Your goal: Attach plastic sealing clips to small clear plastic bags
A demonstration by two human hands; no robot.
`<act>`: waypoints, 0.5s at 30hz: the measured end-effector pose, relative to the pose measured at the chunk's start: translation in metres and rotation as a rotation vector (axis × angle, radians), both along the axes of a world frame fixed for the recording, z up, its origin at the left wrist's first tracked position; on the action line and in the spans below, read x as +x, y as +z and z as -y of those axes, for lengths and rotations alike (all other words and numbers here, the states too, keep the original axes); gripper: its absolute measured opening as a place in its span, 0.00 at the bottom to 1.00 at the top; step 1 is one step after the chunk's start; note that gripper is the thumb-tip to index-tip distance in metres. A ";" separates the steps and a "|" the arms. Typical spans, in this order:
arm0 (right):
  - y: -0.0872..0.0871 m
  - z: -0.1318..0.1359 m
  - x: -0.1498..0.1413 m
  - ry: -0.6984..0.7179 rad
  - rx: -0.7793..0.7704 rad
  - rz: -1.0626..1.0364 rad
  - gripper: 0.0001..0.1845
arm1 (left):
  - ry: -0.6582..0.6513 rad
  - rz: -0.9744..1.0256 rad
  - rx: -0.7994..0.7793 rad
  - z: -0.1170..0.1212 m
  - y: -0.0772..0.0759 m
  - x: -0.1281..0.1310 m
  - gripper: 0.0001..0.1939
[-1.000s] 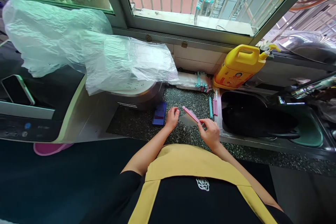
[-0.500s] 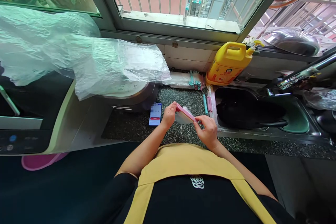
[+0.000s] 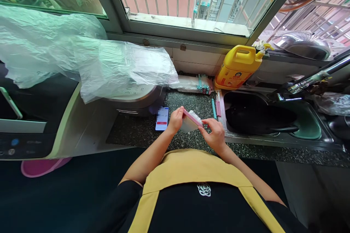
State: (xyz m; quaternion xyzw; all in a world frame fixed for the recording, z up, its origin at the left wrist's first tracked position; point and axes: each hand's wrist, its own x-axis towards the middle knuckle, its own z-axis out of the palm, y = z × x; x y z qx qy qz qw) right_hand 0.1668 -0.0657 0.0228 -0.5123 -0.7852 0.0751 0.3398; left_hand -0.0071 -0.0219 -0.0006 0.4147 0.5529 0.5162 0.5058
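A pink bag-sealing clip [image 3: 193, 117] runs slantwise between my two hands over the counter. Clear plastic [image 3: 187, 126], looking like a small bag, hangs below it, and a crumpled whitish edge rises above. My left hand [image 3: 176, 119] pinches the clip's upper left end. At its lower right end, the fingertips of my right hand [image 3: 214, 133] grip the clip. On the counter beside the sink lie a teal clip [image 3: 213, 108] and a pink clip [image 3: 218, 108]. Behind my hands, a stack of clear plastic bags [image 3: 187, 83] with teal and pink clips rests against the wall.
Left of my hands lies a phone [image 3: 162, 118] with its screen lit. A plastic-covered appliance [image 3: 133, 103] stands behind it. A yellow jug [image 3: 237, 67] is at the sink's back corner. In the sink [image 3: 311, 127] sits a black pan [image 3: 257, 116].
The clip has turned slightly in my hands, and more of the clear plastic shows below and above it. My right hand has shifted slightly left. The view has moved a little.
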 end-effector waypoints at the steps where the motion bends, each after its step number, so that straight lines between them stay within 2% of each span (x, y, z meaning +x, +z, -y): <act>1: 0.001 -0.002 -0.001 -0.002 0.016 0.001 0.09 | -0.004 0.005 -0.013 0.000 0.001 0.000 0.21; 7: 0.005 -0.013 -0.018 0.022 0.090 0.067 0.10 | -0.021 0.044 -0.057 0.001 0.003 0.005 0.21; 15: -0.005 -0.020 -0.032 0.021 0.092 0.216 0.13 | -0.013 0.043 -0.049 0.003 0.002 0.007 0.22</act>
